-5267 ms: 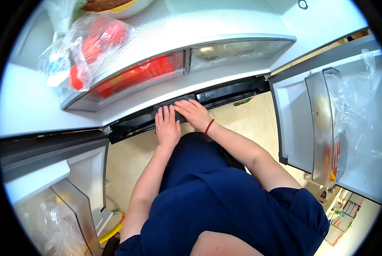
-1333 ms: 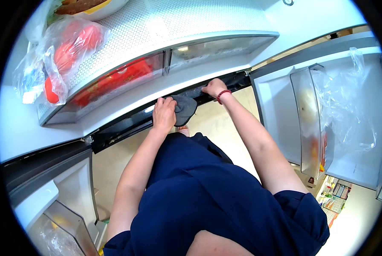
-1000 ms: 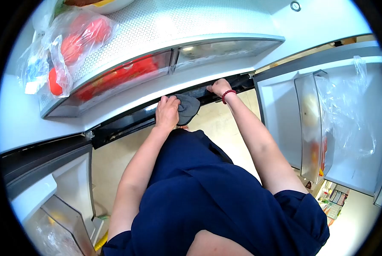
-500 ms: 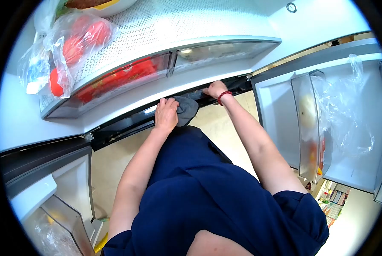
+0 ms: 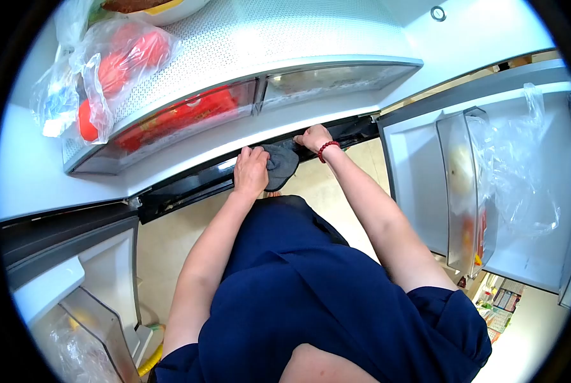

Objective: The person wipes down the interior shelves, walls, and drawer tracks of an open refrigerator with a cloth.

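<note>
My left hand [image 5: 252,171] is closed on a dark grey cloth [image 5: 281,167] at the glossy black front strip [image 5: 199,177] along the bottom of the open fridge. The cloth hangs from the fingers over the strip's edge, to the right of the hand. Just right of the cloth, my right hand [image 5: 315,138], with a red bead bracelet at the wrist, reaches to the same strip. Its fingers are curled together with the fingertips at the black surface; anything between them is too small to make out.
Above the strip, clear drawers [image 5: 183,121] hold a red package. A plastic bag with red items [image 5: 123,64] lies on the patterned shelf [image 5: 253,38]. The open right door [image 5: 413,172] carries bins and a plastic bag [image 5: 521,172]. The left door [image 5: 107,274] stands open too.
My right hand has slid a little left along the black strip, closer to the cloth. My left hand and the cloth have barely shifted.
</note>
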Demonstrator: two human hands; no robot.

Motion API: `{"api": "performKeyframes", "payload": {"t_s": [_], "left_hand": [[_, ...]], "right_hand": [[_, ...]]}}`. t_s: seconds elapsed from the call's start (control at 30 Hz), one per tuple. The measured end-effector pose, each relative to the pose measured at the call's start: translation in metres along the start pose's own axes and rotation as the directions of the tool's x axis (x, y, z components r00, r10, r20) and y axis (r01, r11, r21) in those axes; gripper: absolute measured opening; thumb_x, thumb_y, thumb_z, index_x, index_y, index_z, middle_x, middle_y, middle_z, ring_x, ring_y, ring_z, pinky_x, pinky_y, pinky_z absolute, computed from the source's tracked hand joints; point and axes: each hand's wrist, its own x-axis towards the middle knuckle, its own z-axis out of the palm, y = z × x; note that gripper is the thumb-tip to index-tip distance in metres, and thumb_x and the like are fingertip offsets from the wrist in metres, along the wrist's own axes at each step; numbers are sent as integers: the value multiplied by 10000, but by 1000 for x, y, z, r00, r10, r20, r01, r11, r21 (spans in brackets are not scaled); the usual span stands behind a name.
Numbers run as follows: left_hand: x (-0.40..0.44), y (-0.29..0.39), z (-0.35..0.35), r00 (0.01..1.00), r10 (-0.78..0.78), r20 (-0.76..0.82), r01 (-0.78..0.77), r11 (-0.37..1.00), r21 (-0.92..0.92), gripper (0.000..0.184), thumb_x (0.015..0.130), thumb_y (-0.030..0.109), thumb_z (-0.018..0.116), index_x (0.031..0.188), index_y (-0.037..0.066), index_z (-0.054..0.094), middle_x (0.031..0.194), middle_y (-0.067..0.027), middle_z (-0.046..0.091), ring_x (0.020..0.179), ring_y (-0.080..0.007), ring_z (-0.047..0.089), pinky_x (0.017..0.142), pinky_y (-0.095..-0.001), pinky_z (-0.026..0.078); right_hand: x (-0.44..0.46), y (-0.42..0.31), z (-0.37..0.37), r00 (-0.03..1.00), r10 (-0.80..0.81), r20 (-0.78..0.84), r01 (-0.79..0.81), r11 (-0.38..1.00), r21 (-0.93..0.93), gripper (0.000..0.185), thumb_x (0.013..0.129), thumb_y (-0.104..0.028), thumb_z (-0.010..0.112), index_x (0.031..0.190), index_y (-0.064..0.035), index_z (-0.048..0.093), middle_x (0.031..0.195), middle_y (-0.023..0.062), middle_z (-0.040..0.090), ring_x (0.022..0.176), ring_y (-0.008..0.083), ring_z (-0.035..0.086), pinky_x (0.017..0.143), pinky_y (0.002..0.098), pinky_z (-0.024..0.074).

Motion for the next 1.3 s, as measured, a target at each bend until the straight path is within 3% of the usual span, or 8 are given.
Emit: {"api": "performKeyframes", "payload": {"t_s": [0.2,0.3,0.43,0.53,0.63,0.9,1.07,1.3], "left_hand": [[-4,-2,4,999,-32,9,32,999,-34,287,690,-46,629,956,61,647,1044,-55,591,982,-297,525,884,-409,473],[-3,-3,4,999,-32,14,32,999,-28,284,687,-43,627,949,65,647,1034,-52,589,977,-295,524,882,-407,472],[-1,-2,2,1000,-17,7,17,1000,-22,233,710,-21,630,923,70,650,1010,-56,591,968,-297,530,849,-415,480],[0,2,1,1000,-29,0,29,999,-13,218,712,-12,643,912,72,650,996,-60,588,971,-297,530,842,-419,479],[2,3,-2,997,-53,51,54,998,-21,256,691,-21,641,931,69,632,1013,-67,575,1006,-303,520,882,-427,465],[1,0,1,998,-39,44,40,999,-27,264,693,-18,635,941,70,617,1029,-66,569,1022,-306,513,888,-429,460],[1,-1,2,998,-41,43,42,999,-20,256,697,-14,630,938,69,619,1025,-65,568,1014,-303,513,876,-428,464],[-1,-3,4,999,-26,24,27,999,-28,262,691,-17,633,939,69,628,1017,-66,570,1019,-302,514,880,-425,458]], "right_hand": [[13,20,-5,990,-141,17,142,987,-79,415,725,-385,804,593,-36,623,660,122,660,626,221,624,673,364,508],[-7,-6,-7,998,4,70,-3,1000,-12,346,739,-356,770,777,-14,737,875,195,719,879,333,696,839,402,530],[1,14,-24,995,45,90,-51,996,67,340,747,-358,791,709,-29,712,842,189,716,836,321,690,822,396,530],[-3,-1,5,996,-89,-1,89,996,-20,371,780,-344,778,616,-52,618,610,111,622,587,224,599,648,361,500],[-3,6,-5,994,-100,53,101,995,-1,364,773,-335,775,611,-51,615,611,111,622,609,237,615,649,372,499],[-49,18,20,802,-489,-343,531,847,35,218,833,-136,726,1041,-73,709,860,114,667,756,239,660,680,345,532],[-43,17,37,685,-554,-473,587,804,-91,99,811,-154,719,884,-95,686,867,82,629,816,305,640,701,404,528],[-44,5,40,749,-456,-480,437,885,-158,65,808,-152,690,814,-99,652,823,75,639,768,291,650,666,407,523]]}}
